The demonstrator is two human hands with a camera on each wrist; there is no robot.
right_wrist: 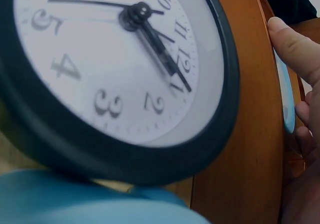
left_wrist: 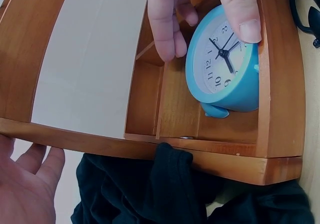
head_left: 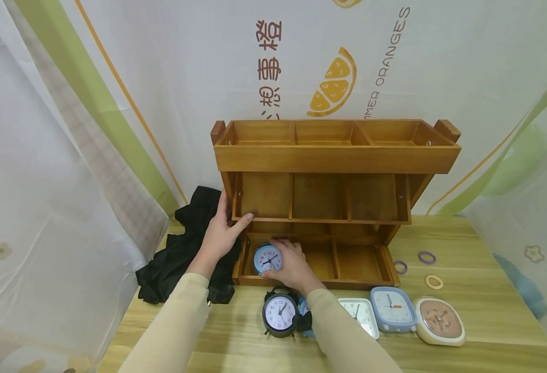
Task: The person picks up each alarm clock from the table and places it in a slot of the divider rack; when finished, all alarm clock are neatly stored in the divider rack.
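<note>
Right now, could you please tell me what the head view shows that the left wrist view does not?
Only the head view shows the white clock, the blue square clock, the pink-faced clock and the orange-slice print. Only the left wrist view shows the casing beside the 9 on the light-blue clock. Both show that clock, the right hand gripping it, the wooden box, the left hand and the black cloth.

A round light-blue alarm clock [head_left: 268,259], white dial facing front, is inside the bottom tier's leftmost compartment of a three-tiered brown wooden box [head_left: 336,159], its upper trays raised
</note>
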